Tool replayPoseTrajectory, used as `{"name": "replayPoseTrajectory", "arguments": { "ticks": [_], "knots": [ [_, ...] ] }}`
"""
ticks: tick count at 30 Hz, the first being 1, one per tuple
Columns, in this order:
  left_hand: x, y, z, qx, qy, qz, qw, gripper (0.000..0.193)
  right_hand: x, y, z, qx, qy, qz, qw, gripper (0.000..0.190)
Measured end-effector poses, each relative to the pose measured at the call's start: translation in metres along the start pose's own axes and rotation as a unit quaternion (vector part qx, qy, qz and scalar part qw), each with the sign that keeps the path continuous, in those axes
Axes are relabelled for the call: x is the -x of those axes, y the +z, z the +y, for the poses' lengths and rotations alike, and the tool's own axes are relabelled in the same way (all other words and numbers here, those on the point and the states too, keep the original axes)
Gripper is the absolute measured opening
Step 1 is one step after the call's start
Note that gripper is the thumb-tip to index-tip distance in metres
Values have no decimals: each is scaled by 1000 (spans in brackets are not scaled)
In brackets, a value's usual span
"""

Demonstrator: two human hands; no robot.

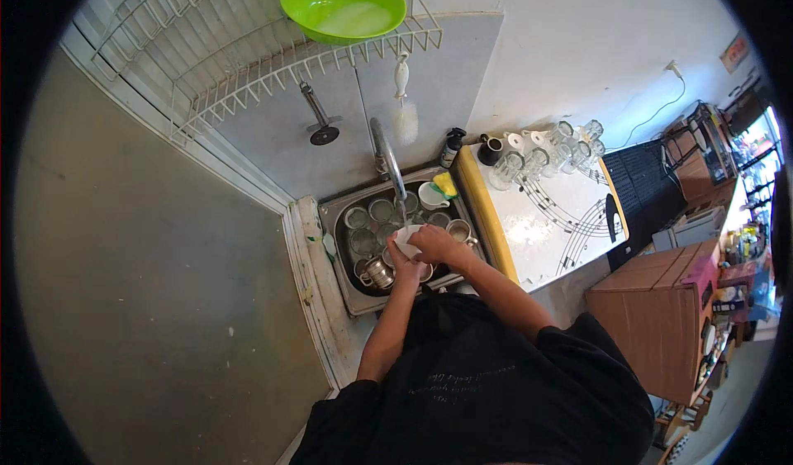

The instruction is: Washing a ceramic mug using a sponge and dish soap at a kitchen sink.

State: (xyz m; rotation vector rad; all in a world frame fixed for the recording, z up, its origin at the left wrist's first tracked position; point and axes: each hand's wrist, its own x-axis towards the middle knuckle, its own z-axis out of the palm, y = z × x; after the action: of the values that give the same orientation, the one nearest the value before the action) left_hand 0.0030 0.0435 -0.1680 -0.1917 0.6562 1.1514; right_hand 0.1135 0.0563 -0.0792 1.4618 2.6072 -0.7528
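Observation:
Under the running faucet, my left hand holds a white cup from below and the side. The fingers of my right hand are bent over the cup's rim, partly hidden inside it. Beneath both hands the metal sink is crowded with several glasses and mugs. A ridged metal mug lies on its side close to my left wrist. Behind my hands a white cup with a handle has a yellow-green sponge at its edge.
Right of the sink, a white counter with printed music notes bears upturned glass mugs, white cups and a dark jug. A dark bottle stands at the sink's back corner. Overhead, a wire rack carries a green bowl; a white brush hangs below.

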Motion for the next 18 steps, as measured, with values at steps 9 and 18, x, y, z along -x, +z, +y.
{"name": "replayPoseTrajectory", "arguments": {
  "ticks": [9, 18],
  "knots": [
    [-23, -15, 3, 89, 34, -75, 993, 50, -5, -8, -11, -33, -21, 89, 995, 32],
    [-13, 2, 8, 93, 51, -268, 957, 39, -3, -14, -33, 76, -47, 236, 968, 30]
  ]
}}
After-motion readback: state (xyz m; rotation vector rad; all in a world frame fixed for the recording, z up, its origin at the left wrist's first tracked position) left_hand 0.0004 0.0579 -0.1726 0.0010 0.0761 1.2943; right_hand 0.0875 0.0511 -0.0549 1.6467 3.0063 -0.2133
